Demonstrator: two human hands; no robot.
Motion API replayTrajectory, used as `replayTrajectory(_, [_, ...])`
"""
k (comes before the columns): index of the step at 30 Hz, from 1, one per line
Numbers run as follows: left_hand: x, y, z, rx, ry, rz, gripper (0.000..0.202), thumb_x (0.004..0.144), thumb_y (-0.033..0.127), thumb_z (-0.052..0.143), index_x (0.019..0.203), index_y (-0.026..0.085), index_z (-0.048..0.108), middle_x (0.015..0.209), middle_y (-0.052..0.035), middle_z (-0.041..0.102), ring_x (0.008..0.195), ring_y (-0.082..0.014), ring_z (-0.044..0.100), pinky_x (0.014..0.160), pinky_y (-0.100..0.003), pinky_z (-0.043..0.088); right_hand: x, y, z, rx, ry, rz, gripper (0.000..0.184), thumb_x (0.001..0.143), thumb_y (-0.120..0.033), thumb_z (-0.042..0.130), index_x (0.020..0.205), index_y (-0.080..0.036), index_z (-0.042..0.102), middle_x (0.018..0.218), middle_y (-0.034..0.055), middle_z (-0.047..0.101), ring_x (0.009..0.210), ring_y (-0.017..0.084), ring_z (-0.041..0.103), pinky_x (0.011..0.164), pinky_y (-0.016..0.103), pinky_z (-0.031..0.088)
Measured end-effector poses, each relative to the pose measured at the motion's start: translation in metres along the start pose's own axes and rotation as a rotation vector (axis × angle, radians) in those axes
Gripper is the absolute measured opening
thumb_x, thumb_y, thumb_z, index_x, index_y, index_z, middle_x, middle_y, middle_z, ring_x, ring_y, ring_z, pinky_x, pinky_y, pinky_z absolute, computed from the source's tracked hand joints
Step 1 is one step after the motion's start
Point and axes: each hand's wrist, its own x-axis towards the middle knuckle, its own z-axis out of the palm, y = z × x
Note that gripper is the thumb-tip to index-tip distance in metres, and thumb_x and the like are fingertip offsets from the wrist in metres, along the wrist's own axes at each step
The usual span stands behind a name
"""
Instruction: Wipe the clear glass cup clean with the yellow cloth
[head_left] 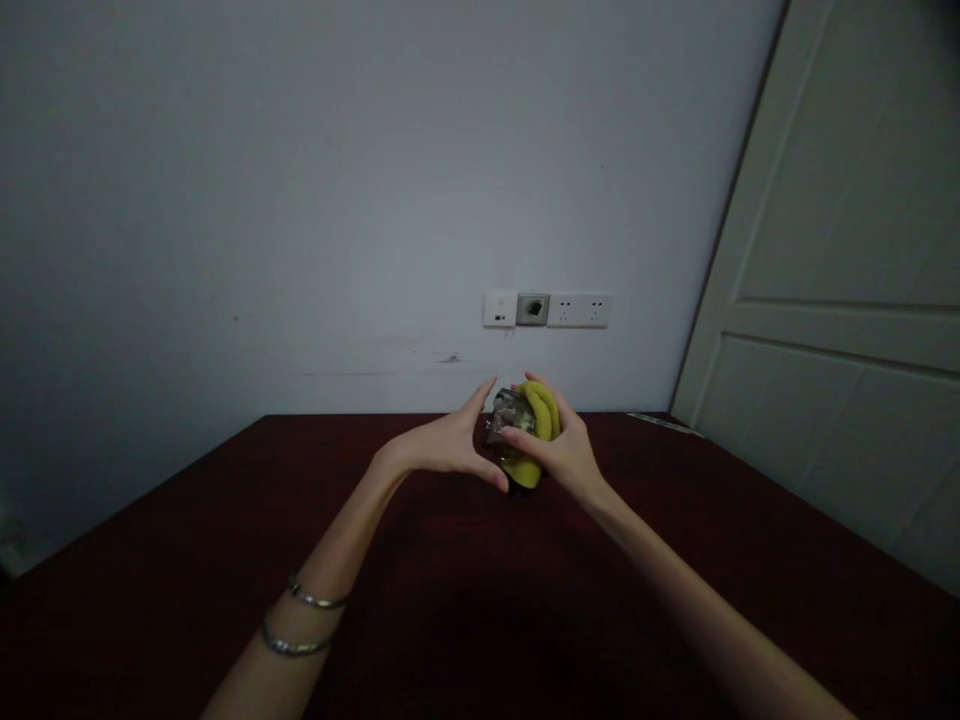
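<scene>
Above the dark red table, my right hand [566, 450] grips a small bunch of yellow bananas [545, 408] from the right side, with its thumb across the front. Crinkled clear plastic wrap [510, 412] covers the left part of the bunch. My left hand [450, 440] is spread in a wide C shape on the left of the wrap, its thumb low and its fingers high. Whether its thumb tip touches the bananas I cannot tell. The fingers of my right hand are partly hidden behind the bunch.
The dark red table [300, 520] reaches back to a pale wall [337, 200] with a row of socket plates [579, 310]. A white panelled door [847, 400] stands along the right side. A thin flat strip [664, 424] lies near the table's back right corner.
</scene>
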Motion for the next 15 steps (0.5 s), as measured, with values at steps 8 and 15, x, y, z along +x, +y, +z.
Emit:
replayTrajectory(8, [0.011,0.007,-0.004,0.044,0.106,0.257,0.102,0.049,0.034,0.085,0.137,0.022,0.036,0.139,-0.016,0.044,0.127,-0.0308,0.044,0.107,-0.049,0.033,0.0,-0.024,0.0,-0.023,-0.026,-0.026,0.078,0.06,-0.038,0.078,0.13,-0.021,0.046,0.118,0.0097,0.064,0.103,0.024,0.064,0.09,0.041,0.054])
replayTrajectory(15, [0.004,0.007,-0.003,0.255,0.253,0.314,0.094,0.051,0.045,0.082,0.132,0.02,0.043,0.131,-0.0137,0.053,0.119,-0.029,0.051,0.103,-0.047,0.038,-0.001,-0.022,0.0,-0.082,-0.05,-0.112,0.085,0.062,-0.04,0.077,0.135,-0.023,0.039,0.126,0.0108,0.058,0.107,0.025,0.061,0.093,0.041,0.052])
